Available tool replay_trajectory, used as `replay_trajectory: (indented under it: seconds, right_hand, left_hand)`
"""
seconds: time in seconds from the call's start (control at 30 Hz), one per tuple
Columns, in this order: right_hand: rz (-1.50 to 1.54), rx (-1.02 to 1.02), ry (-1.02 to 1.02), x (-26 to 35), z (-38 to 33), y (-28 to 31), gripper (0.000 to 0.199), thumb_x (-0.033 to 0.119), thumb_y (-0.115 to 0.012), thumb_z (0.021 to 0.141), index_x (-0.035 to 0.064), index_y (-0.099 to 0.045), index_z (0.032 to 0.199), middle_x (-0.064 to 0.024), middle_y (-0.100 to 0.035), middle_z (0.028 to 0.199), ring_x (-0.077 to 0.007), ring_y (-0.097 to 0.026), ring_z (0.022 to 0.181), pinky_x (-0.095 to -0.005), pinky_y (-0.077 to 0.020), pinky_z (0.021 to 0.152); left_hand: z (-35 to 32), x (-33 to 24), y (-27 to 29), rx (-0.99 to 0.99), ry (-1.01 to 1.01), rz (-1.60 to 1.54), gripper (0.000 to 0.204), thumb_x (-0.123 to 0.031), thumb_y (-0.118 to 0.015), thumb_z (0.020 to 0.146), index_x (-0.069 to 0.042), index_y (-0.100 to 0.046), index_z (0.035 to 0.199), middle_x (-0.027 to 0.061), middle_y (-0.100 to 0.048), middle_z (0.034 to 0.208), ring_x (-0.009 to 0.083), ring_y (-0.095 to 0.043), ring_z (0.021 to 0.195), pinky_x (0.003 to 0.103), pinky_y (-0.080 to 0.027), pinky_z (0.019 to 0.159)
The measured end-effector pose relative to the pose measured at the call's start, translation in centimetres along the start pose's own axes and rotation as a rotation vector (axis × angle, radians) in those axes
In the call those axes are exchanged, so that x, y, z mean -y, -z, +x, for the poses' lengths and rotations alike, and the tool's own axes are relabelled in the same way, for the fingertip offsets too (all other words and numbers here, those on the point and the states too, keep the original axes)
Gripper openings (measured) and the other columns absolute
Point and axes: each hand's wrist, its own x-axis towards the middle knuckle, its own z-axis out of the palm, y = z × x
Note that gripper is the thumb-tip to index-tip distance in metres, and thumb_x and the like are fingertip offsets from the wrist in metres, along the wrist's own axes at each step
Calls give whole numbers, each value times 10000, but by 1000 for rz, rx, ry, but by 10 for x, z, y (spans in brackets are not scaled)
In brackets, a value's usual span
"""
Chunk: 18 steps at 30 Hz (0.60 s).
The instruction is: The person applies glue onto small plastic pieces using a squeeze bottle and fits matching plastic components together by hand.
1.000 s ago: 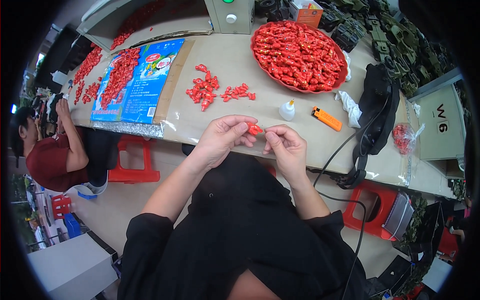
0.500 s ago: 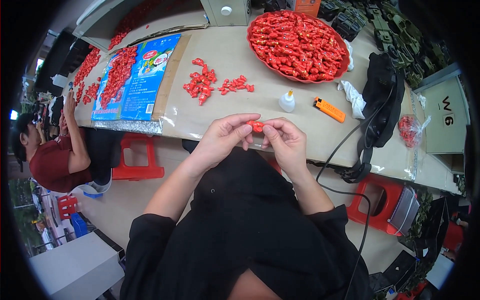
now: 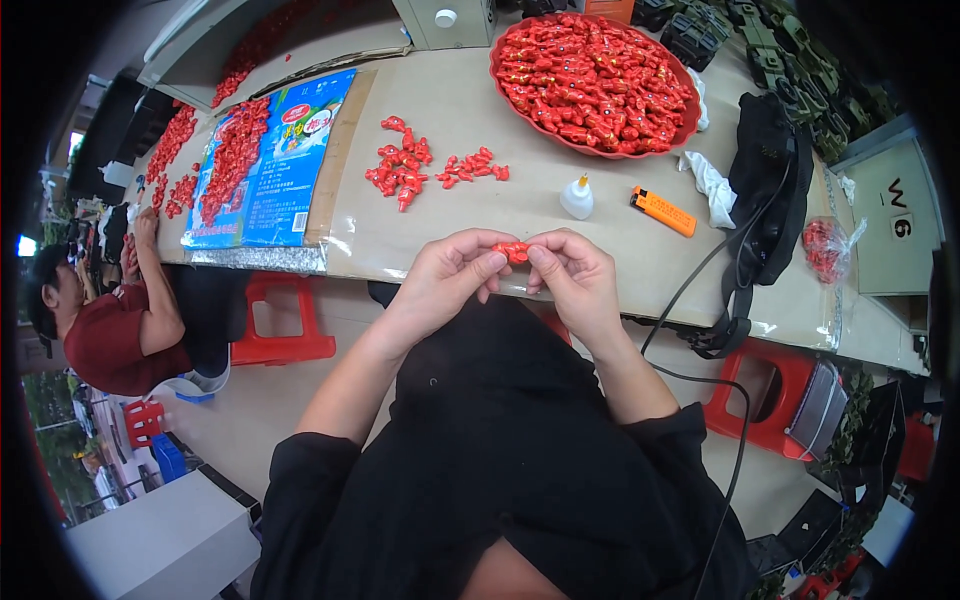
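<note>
Between both hands, just over the table's near edge, is a small glossy red figurine (image 3: 511, 252). My left hand (image 3: 455, 272) pinches its left end between thumb and fingers. The other end sits between the thumb and fingertips of my right hand (image 3: 577, 274). Fingertips hide parts of the piece. Beyond my left hand lie two loose groups of red pieces, a larger pile (image 3: 400, 165) and a smaller pile (image 3: 472, 168). A white squeeze bottle (image 3: 577, 198) with a yellow tip stands upright past my right hand, and an orange lighter (image 3: 664, 211) lies to its right.
A red bowl (image 3: 495, 75) heaped with red figurines stands at the back. At left, more red pieces cover a blue printed sheet (image 3: 300, 160), where a co-worker (image 3: 125, 330) sits. Crumpled white tissue (image 3: 712, 190), a black bag (image 3: 765, 190) and a cable (image 3: 690, 280) lie right.
Both hands keep their pinch on the figurine, which has turned slightly. The co-worker's raised hand has come down to the table. The whole view has shifted a little.
</note>
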Motion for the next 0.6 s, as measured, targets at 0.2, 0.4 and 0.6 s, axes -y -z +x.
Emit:
replay_trajectory:
  seconds: [0.2,0.4,0.6]
  right_hand:
    - [-47,12,-33,2,0,0,115,79,-510,842,-16,-557,886,-26,-554,727,-52,-513,595,-184,-446,538]
    - [-78,12,-8,-1,1,-1,114,72,-509,839,-21,-567,871,-30,-525,772,-56,-514,599,-183,-443,541]
    - [-126,30,-4,2,1,-1,110,68,-508,838,-23,-570,852,-30,-510,766,-59,-509,601,-183,-434,546]
  left_hand:
    - [-5,3,-1,-28,-37,31,220,-91,-494,852,8,-516,1047,45,-565,783,67,-512,646,181,-424,563]
    - [-8,4,-3,-58,-56,68,219,-85,-519,838,-23,-518,1048,0,-558,771,34,-484,632,155,-397,544]
    - [-10,6,-3,-84,-87,81,218,-61,-534,825,-12,-517,1037,-9,-555,779,24,-473,636,152,-377,534]
